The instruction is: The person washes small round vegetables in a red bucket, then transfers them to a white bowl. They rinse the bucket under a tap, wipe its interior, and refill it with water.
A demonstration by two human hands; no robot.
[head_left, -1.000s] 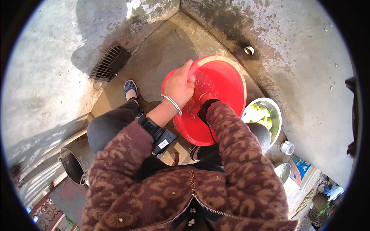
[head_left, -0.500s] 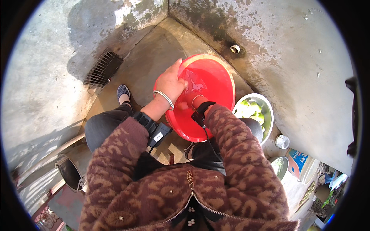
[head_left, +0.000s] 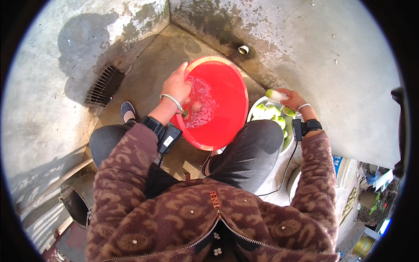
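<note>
A red plastic basin [head_left: 229,100] with water in it leans between my knees, its rim tilted. My left hand [head_left: 177,85] is closed round the basin's left rim. Rippling water blurs a pale lump and a small dark greenish piece [head_left: 185,114] at the basin's lower left. Over to the right, my right hand [head_left: 293,99] grips a white-and-green radish [head_left: 275,95] above the far edge of a metal bowl [head_left: 288,142]. Several more green-and-white radishes [head_left: 271,112] lie in that bowl, partly hidden by my right knee and hand.
Concrete walls meet in a corner ahead, with a short pipe end [head_left: 243,49] at the right wall's foot. A drain grate [head_left: 104,85] sits at the left wall. A metal bucket [head_left: 75,201] stands lower left. A second bowl [head_left: 294,183] is partly behind my right sleeve.
My right hand has come out of the basin and moved right to the bowl, where it now holds a radish. My left hand stays on the rim; the basin tilts more to the left.
</note>
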